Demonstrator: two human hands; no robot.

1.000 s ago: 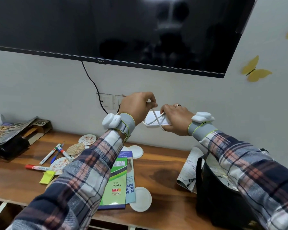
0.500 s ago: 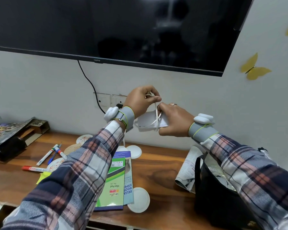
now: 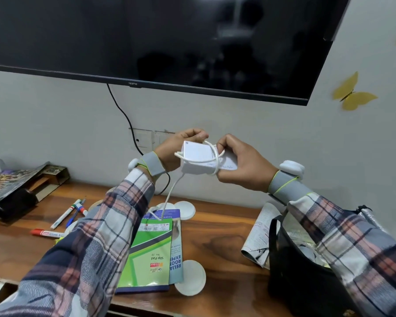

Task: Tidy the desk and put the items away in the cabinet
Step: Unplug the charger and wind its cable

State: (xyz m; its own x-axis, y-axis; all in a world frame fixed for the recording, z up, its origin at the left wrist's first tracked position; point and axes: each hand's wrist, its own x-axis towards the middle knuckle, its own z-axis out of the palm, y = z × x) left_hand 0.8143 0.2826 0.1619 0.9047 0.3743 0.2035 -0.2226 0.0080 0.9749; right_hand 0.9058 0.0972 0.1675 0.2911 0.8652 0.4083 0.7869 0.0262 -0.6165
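Charger (image 3: pixel 198 157) between left hand (image 3: pixel 177 147), right hand (image 3: pixel 246 167); pale items (image 3: pixel 306 252) inside bag (image 3: pixel 295 284)

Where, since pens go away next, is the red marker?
In the head view, the red marker lies on the desk at left, nearer than the white marker, beside the left sleeve.

- Charger (image 3: pixel 198 157): white plastic, smooth, matt.
- Cord (image 3: pixel 168 197): white, smooth, bendy plastic.
- Surface (image 3: pixel 226 243): brown wood w/ dark grain, a bit shiny.
- Slip pad (image 3: pixel 149 255): green paper cover, glossy.
- Newspaper (image 3: pixel 258 234): thin matt paper.
- TV (image 3: pixel 146 37): black, v. shiny screen.
- Sleeves (image 3: pixel 96 248): soft checked cloth.
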